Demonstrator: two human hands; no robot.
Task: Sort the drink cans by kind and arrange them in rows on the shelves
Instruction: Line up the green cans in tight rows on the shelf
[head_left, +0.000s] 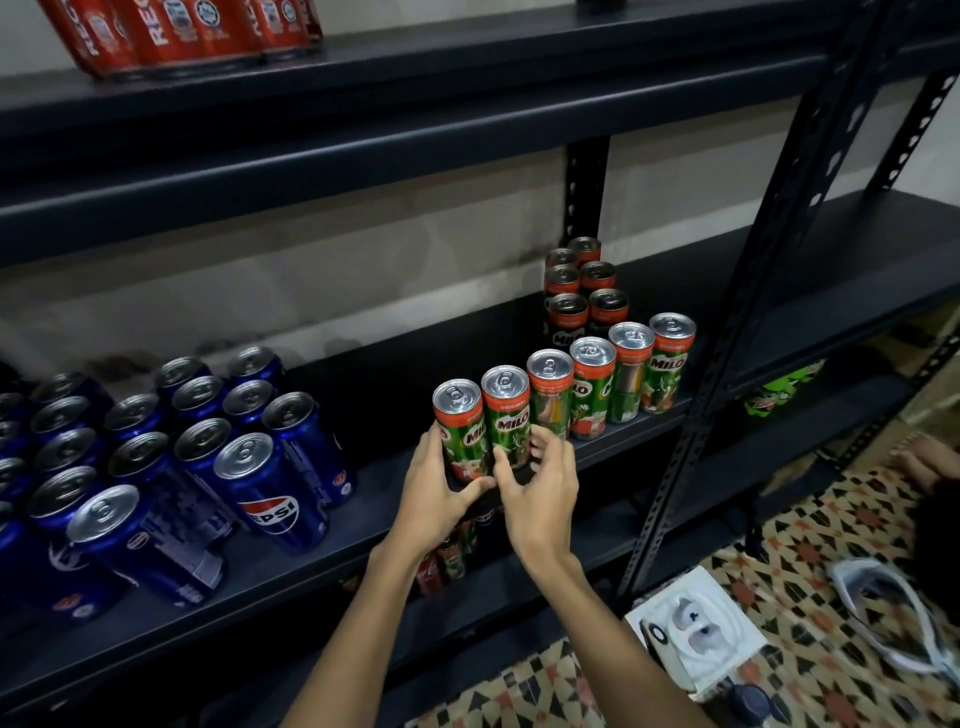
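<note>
A front row of several green-and-red Milo cans (592, 387) stands along the edge of the dark middle shelf (363, 499), with more Milo cans (584, 291) in two files behind it. My left hand (439, 488) grips the leftmost Milo can (460, 426) from its left side, thumb across the base. My right hand (540, 478) holds the second Milo can (506, 410), fingers curled around its right side. Several blue Pepsi cans (197, 457) stand grouped on the same shelf to the left.
Red cans (176, 31) sit on the upper shelf (415, 88). More cans (447, 556) stand on the shelf below. A slotted upright post (727, 364) rises at right. A white box with earphones (691, 629) lies on the patterned floor, and someone's foot (919, 457) shows at right.
</note>
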